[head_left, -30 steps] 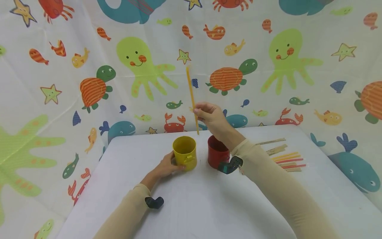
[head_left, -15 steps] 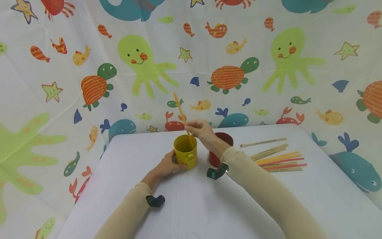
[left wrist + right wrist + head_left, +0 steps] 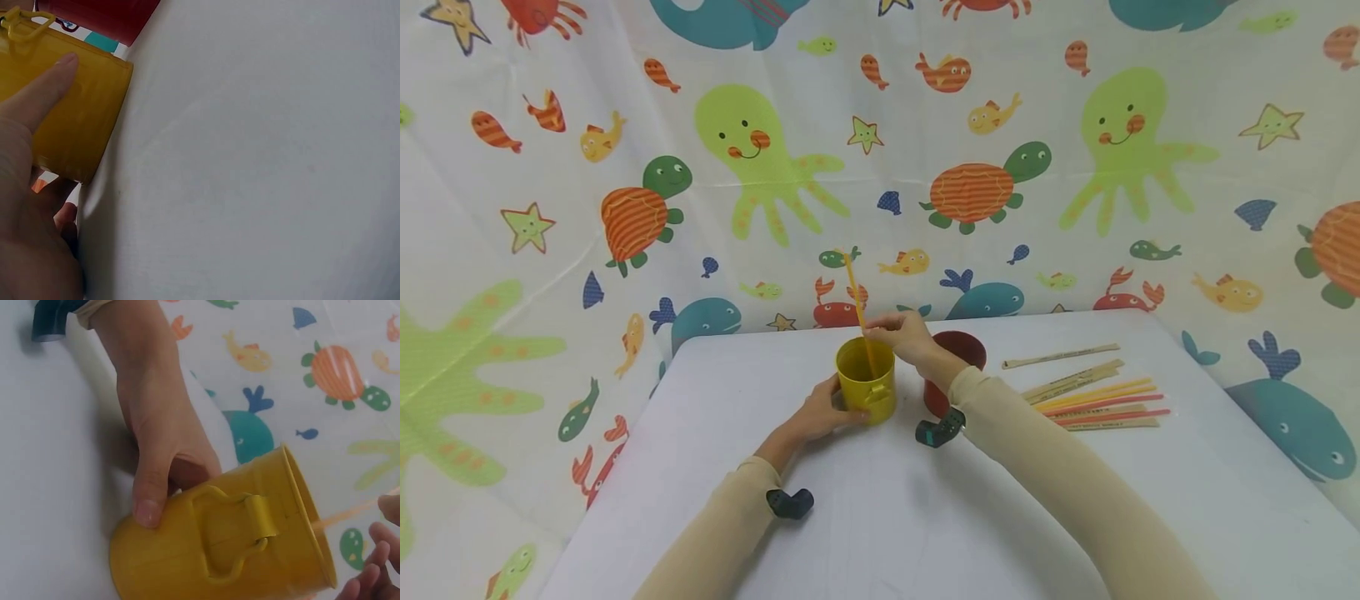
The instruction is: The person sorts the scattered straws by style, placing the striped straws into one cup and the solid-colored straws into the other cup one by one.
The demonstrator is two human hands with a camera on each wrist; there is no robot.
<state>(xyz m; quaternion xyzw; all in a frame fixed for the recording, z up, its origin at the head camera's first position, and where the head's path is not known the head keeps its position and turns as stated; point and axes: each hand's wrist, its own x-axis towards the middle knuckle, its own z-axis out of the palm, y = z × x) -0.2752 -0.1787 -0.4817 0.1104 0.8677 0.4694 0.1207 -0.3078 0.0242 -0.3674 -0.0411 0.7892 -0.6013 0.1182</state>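
Note:
A yellow metal cup (image 3: pixel 868 402) with a folding wire handle stands upright on the white table. My left hand (image 3: pixel 820 414) grips it round its left side; the thumb lies along the front wall in the left wrist view. Above the rim my right hand (image 3: pixel 904 335) pinches a yellow-orange drinking straw (image 3: pixel 854 292). The straw leans a little left, and its lower end is inside the cup. In the right wrist view the straw (image 3: pixel 350 514) crosses the cup's mouth. Just right of the yellow cup stands a red cup (image 3: pixel 937 400), partly hidden by my right wrist.
To the right lie several loose yellow and red straws (image 3: pixel 1105 392) among paper-wrapped ones. One wrapped straw (image 3: pixel 1060 357) lies apart, behind them. A curtain (image 3: pixel 880 200) printed with sea animals hangs behind the table (image 3: pixel 880 517).
My right hand has come down and left, bringing the straw from above the table into the yellow cup. Over the last half second it shifts only slightly. My left hand stays on the cup.

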